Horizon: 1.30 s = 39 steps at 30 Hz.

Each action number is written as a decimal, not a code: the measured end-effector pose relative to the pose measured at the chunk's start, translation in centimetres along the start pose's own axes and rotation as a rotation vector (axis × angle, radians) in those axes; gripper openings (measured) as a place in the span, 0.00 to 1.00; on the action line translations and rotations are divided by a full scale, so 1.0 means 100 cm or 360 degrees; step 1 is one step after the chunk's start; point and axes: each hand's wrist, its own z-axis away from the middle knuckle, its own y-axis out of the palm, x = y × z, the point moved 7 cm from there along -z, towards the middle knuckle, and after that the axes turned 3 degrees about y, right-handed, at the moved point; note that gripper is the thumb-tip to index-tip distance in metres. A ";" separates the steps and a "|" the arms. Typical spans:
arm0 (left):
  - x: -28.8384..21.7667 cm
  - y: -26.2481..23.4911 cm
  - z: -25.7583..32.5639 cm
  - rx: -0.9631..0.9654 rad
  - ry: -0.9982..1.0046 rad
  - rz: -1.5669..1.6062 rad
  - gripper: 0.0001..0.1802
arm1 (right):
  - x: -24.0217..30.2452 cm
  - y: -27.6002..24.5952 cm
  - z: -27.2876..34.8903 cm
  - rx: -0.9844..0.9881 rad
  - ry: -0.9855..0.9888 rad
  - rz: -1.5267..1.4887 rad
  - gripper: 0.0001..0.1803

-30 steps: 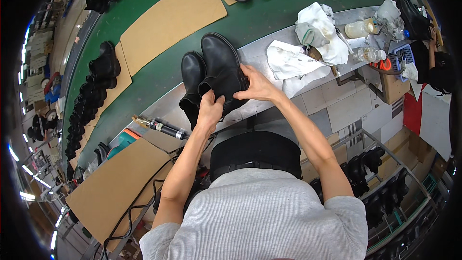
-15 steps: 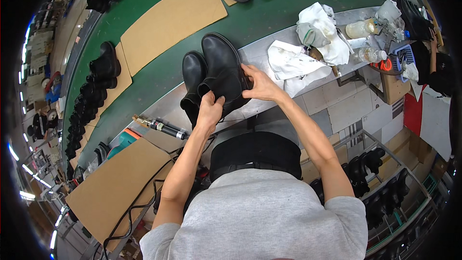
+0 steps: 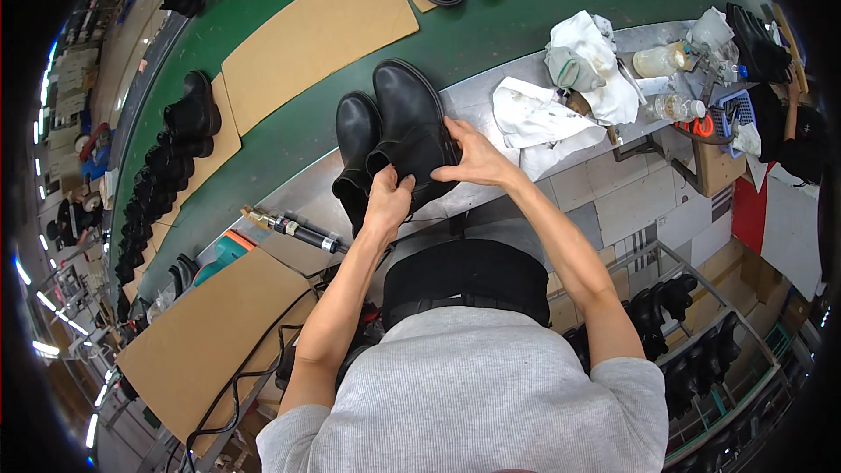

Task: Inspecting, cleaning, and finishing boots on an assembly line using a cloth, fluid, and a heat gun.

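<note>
A black ankle boot lies toe-away at the bench's edge, its shaft toward me. My left hand pinches the rim of its shaft opening between thumb and fingers. Around the heel side is my right hand, the thumb pressed on the shaft and the fingers mostly hidden behind the boot. The mate, another black boot, stands close on the left, touched by neither hand as far as I can see.
Stained white cloths lie right of the boots, near plastic bottles and a blue basket. A black-handled tool rests left. Cardboard sheets and more boots line the green conveyor. A co-worker's arm shows far right.
My right thumb has slid slightly left over the boot's shaft. The left hand keeps its pinch on the rim, and the boots stay in place.
</note>
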 end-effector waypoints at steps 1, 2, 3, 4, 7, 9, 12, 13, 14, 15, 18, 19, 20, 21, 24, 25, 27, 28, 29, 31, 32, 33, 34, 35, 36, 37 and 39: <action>0.001 -0.001 -0.001 -0.0019 0.0035 0.0004 0.14 | 0.005 -0.001 0.000 -0.0053 -0.0009 0.0211 0.53; 0.002 -0.002 -0.001 -0.0038 0.0071 0.0009 0.10 | 0.003 -0.001 -0.001 -0.0043 -0.0013 0.0216 0.53; 0.007 -0.004 -0.003 -0.0044 0.0073 0.0017 0.10 | 0.003 -0.004 -0.001 -0.0001 -0.0028 0.0089 0.53; 0.011 -0.005 -0.005 -0.0039 0.0098 0.0076 0.08 | 0.003 -0.004 -0.003 0.0043 -0.0043 -0.0038 0.54; 0.002 -0.004 0.000 -0.0049 0.0045 0.0054 0.07 | 0.009 -0.002 -0.001 0.0057 0.0031 0.0184 0.53; 0.000 -0.004 0.002 -0.0064 -0.0029 -0.0029 0.07 | 0.002 -0.003 -0.003 0.0096 0.0012 0.0096 0.54; -0.004 -0.002 0.002 -0.0039 -0.0001 0.0086 0.18 | -0.001 -0.003 -0.003 0.0128 0.0023 0.0003 0.54; -0.008 0.001 0.003 -0.0019 -0.0128 -0.0007 0.18 | 0.000 -0.004 -0.001 0.0126 0.0056 0.0000 0.53; -0.007 0.002 0.004 0.0006 -0.0255 -0.0100 0.18 | 0.001 -0.004 -0.001 0.0130 0.0061 0.0007 0.53; -0.001 0.002 0.003 0.0012 -0.0253 -0.0097 0.18 | 0.006 -0.004 -0.001 0.0131 0.0054 0.0059 0.52; 0.005 0.002 -0.001 0.0036 0.0089 0.0178 0.14 | 0.006 -0.008 -0.003 0.0173 0.0035 0.0063 0.50; 0.003 0.005 -0.002 0.0099 0.0145 0.0133 0.16 | 0.004 -0.009 -0.004 0.0219 0.0022 0.0008 0.48; 0.000 0.007 -0.001 0.0161 0.0204 0.0089 0.17 | 0.000 -0.013 -0.006 0.0203 0.0034 0.0020 0.48; -0.003 0.012 0.005 0.0286 0.0143 0.0098 0.18 | -0.004 -0.014 -0.008 0.0257 0.0055 0.0054 0.46; -0.046 -0.008 0.034 0.0449 0.0439 -0.0137 0.17 | -0.005 -0.030 -0.017 0.0275 0.0080 0.0113 0.38; -0.075 -0.031 0.029 0.0255 0.0536 -0.0200 0.16 | -0.004 -0.038 -0.021 0.0253 0.0080 0.0131 0.34; -0.104 -0.095 -0.011 -0.0374 0.0687 -0.0556 0.15 | 0.001 -0.054 -0.041 0.0090 0.0272 0.0012 0.31; -0.086 -0.128 -0.039 -0.0714 0.0861 -0.0825 0.23 | 0.009 -0.056 -0.057 -0.0057 0.0446 -0.0127 0.29; -0.056 -0.145 -0.071 -0.0805 0.0609 -0.1169 0.42 | 0.026 -0.049 -0.074 -0.0116 0.0367 0.0055 0.37; -0.004 -0.120 -0.113 -0.0467 -0.0067 -0.1283 0.70 | 0.030 -0.024 -0.103 0.0037 0.0503 0.0507 0.59; 0.015 -0.108 -0.116 -0.0434 -0.0146 -0.1405 0.74 | 0.040 -0.006 -0.107 0.0104 0.0586 0.0714 0.66; 0.019 -0.104 -0.122 -0.0277 -0.0261 -0.1377 0.76 | 0.043 0.008 -0.109 0.0243 0.0670 0.0860 0.75; 0.020 -0.103 -0.122 -0.0200 -0.0208 -0.1213 0.77 | 0.045 0.019 -0.110 0.0349 0.0668 0.1163 0.75; 0.018 -0.104 -0.121 -0.0211 -0.0130 -0.1195 0.76 | 0.046 0.019 -0.115 0.0334 0.0669 0.1191 0.74; 0.018 -0.102 -0.116 -0.0215 -0.0061 -0.1178 0.76 | 0.043 0.020 -0.116 0.0326 0.0679 0.1215 0.72; 0.014 -0.097 -0.108 -0.0220 0.0043 -0.1136 0.74 | 0.036 0.019 -0.118 0.0344 0.0671 0.1231 0.72; 0.018 -0.098 -0.106 -0.0173 -0.0023 -0.1200 0.69 | 0.028 0.011 -0.118 0.0280 0.0603 0.1078 0.67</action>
